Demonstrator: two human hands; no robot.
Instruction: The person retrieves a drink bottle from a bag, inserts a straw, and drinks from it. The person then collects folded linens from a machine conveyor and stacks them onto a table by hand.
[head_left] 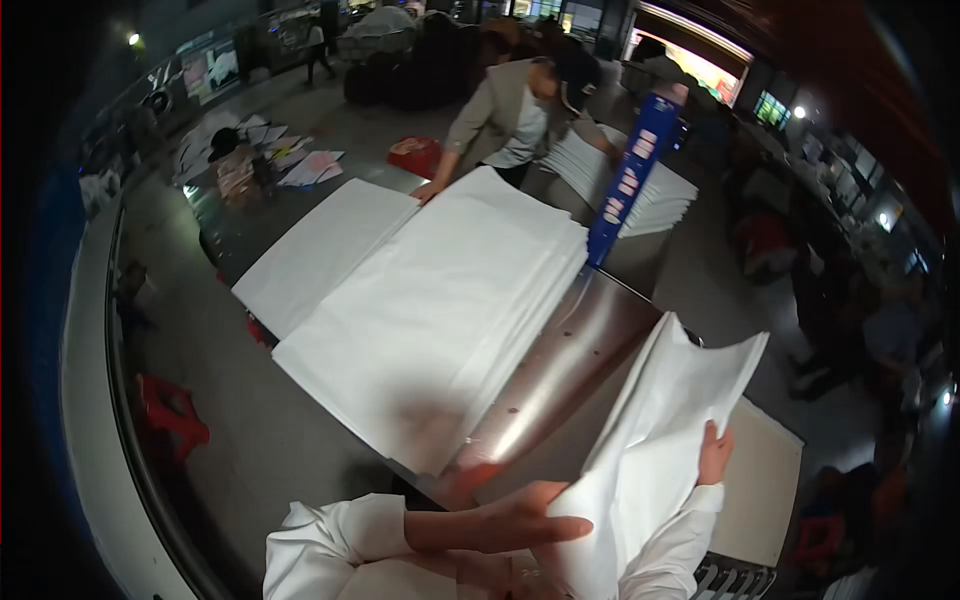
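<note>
A bent white sheet [655,430], paper or cloth, I cannot tell which, is held up in front of me at the lower right. My left hand [535,520] grips its near lower edge, thumb on top. On the far right edge, my right hand [713,455] is closed around it, fingers partly hidden behind. A broad stack of similar white sheets [430,290] lies on the metal table [545,370], ahead and left of my hands. Whether the held piece is one layer or several is not clear.
A co-worker [510,120] leans over the table's far side, one hand at the stack. A blue upright post [635,175] rises at the table's far corner. More white sheets [660,200] are piled behind it. A red stool [172,412] stands at left.
</note>
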